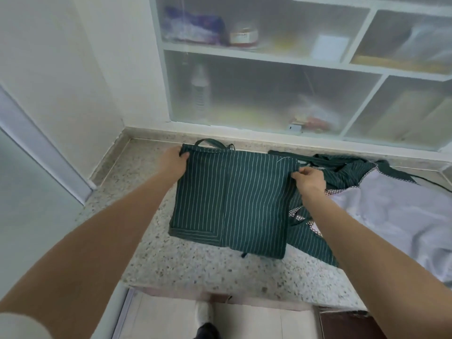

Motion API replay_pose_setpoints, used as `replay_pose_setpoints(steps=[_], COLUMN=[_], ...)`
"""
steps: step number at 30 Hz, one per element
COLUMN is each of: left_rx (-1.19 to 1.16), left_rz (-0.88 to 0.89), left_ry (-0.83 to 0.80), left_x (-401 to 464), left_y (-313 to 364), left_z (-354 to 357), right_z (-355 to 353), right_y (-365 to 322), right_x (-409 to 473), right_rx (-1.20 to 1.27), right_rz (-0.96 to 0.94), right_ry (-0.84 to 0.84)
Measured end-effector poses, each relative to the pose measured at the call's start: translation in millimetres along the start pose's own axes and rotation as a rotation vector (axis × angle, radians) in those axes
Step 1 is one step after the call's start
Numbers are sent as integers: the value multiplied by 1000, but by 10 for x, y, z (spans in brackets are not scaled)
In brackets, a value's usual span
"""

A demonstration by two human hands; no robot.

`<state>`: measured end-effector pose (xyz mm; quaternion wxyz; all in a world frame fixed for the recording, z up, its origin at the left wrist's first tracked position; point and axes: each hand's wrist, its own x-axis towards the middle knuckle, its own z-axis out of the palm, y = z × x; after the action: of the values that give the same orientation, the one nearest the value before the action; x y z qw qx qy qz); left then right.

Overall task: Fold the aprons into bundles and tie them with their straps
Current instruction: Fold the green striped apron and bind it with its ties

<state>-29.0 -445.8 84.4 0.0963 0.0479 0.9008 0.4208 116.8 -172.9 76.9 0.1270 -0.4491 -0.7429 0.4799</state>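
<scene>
You are standing at a speckled stone counter (195, 267) with frosted-glass shelves (269, 59) behind it. A pale cloth (391, 216) is lying bunched along the counter's right side, and a second green striped apron (342, 167) is lying crumpled between it and your work, partly under the folded one. The folded apron (232, 201), dark green with thin white stripes, is lying flat as a rectangle in the middle of the counter, its strap (208, 141) looping out past the far edge. Your left hand (172, 165) is gripping the apron's far left corner, fingers curled over the edge. Your right hand (309, 181) is pinching the apron's right edge near the far corner, fingertips closed on the fabric.
</scene>
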Motion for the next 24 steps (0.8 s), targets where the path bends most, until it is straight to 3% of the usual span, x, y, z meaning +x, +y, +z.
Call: replay_pose_setpoints(steps=[10,24], left_rx=[221,383], left_rz=[-97,-30], left_ry=[-167,-318], left_x=[1400,2110], left_y=[-171,-613], left_z=[609,1225], right_z=[782,1397], right_y=[-175,252], right_x=[988,1453], right_rx=[28,-85], right_rz=[339,261], right_ry=[-66,15])
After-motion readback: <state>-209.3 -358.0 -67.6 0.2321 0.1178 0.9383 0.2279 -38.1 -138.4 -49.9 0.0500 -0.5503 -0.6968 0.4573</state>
